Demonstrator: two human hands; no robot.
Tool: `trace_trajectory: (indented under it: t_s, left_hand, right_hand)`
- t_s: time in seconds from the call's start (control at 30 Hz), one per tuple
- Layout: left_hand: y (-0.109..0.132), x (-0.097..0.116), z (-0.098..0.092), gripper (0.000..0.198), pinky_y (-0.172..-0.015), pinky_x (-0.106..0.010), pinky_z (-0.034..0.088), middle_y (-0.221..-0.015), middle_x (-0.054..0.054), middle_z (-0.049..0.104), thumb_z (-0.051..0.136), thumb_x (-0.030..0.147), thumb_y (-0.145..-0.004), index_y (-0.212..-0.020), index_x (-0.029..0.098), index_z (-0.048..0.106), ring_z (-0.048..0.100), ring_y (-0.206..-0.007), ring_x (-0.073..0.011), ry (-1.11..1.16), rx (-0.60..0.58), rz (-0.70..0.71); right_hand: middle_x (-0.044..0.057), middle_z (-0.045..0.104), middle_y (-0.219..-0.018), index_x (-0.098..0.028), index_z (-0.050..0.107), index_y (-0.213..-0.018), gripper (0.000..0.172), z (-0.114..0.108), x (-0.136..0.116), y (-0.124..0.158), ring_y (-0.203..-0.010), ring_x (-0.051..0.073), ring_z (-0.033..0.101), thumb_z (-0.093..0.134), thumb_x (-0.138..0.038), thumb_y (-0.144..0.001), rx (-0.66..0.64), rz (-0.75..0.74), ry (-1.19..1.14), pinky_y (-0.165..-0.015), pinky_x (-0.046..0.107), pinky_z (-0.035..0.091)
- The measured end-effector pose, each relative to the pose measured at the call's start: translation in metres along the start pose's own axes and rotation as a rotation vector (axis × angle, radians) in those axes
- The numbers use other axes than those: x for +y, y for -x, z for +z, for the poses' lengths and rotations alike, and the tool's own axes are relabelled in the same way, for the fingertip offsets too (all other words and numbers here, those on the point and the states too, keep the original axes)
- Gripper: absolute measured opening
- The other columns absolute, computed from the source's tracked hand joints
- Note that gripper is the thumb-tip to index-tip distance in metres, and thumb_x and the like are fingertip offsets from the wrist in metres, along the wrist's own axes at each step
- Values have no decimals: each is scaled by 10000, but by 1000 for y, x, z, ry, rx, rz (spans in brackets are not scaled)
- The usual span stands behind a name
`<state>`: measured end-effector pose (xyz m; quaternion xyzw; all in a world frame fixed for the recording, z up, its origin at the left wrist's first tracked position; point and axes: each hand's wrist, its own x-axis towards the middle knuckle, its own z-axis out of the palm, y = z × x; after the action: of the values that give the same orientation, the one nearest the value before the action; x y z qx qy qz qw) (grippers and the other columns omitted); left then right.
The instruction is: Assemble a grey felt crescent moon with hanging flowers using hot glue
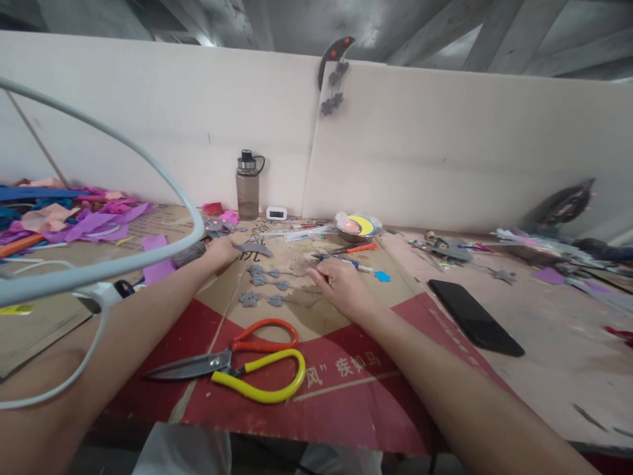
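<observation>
My left hand (221, 253) reaches forward and pinches a grey felt piece (254, 249) at the far side of the cardboard sheet (346, 389). My right hand (339, 285) rests knuckles-up on the cardboard with fingers curled; what it holds, if anything, is hidden. Between the hands lie several small grey felt flowers (264, 285) in two short rows. Closer to me lie big scissors (237, 366) with one orange and one yellow handle, blades pointing left.
A black phone (475, 318) lies to the right. A water bottle (247, 186) and small white clock (276, 213) stand by the white back wall. Purple and pink felt scraps (84, 221) pile at left; pens, a tape roll (359, 226) and clutter lie behind. A white cable (99, 267) crosses left.
</observation>
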<state>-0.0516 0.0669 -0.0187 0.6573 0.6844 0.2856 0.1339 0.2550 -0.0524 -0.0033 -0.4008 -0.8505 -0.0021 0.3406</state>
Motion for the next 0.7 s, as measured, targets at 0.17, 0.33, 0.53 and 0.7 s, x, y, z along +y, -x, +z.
trace_trajectory:
  t_s: [0.17, 0.33, 0.53, 0.7]
  left_hand:
    - [7, 8, -4, 164, -550, -309, 431, -458, 6, 538, 712, 230, -501, -622, 183, 611, 559, -528, -192, 86, 13, -70]
    - [22, 19, -11, 356, -506, -249, 379, -590, 21, 566, 772, 373, -504, -750, 164, 621, 467, -496, -99, 535, -19, -23]
    - [40, 48, -24, 318, -524, -234, 362, -679, 8, 603, 783, 348, -557, -771, 148, 660, 467, -532, -74, 780, -254, 145]
    - [55, 68, -30, 243, -534, -222, 387, -699, -10, 616, 769, 291, -620, -795, 150, 677, 505, -580, -84, 846, -456, 205]
  right_hand:
    - [7, 511, -591, -200, 423, -551, 416, 2, 3, 0, -595, 133, 450, 421, -357, -937, -8, -7, -15, -609, 273, 310]
    - [6, 508, -606, -195, 456, -581, 391, 3, 1, 1, -607, 138, 454, 426, -369, -930, 37, 83, -104, -611, 275, 320]
    - [71, 621, -918, -174, 602, -938, 241, 4, -5, -2, -814, 177, 553, 489, -379, -879, 196, 323, -409, -717, 301, 428]
    - [82, 607, -998, -163, 575, -1087, 358, 6, -11, -4, -805, 166, 539, 530, -409, -830, 180, 469, -587, -700, 299, 435]
